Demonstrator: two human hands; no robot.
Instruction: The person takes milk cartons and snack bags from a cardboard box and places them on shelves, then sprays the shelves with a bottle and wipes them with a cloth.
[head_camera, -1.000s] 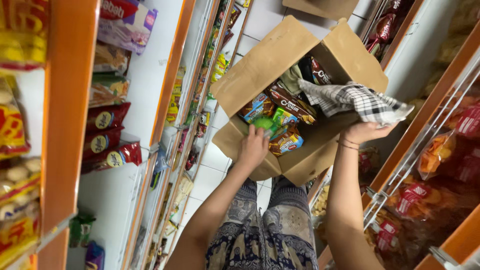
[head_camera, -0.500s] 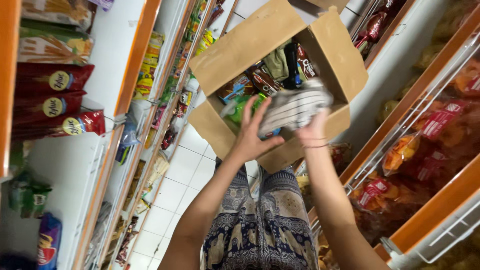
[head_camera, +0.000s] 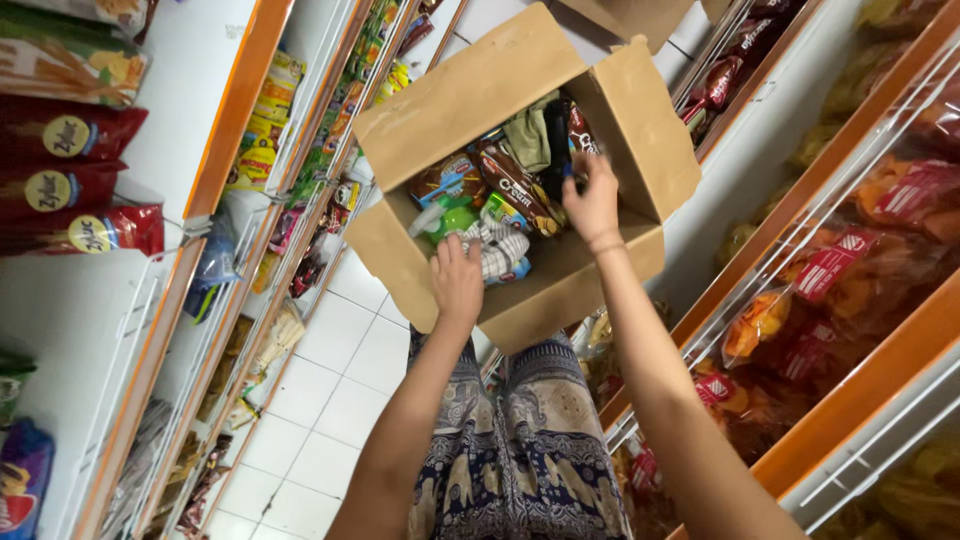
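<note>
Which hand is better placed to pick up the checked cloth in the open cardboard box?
Probably the left hand: it rests on the checked grey-and-white cloth at the brown cardboard box's near side. The right hand reaches deeper, among the snack packets.

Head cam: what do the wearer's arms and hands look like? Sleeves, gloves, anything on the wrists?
Both forearms are bare as far as the frame shows, with no sleeves and no gloves. The left hand shows no ring or band. The right hand has a thin band, like a hair tie or string bracelet, around its wrist. No watch or markings are visible. Below the arms are patterned dark blue and white trousers.
</note>
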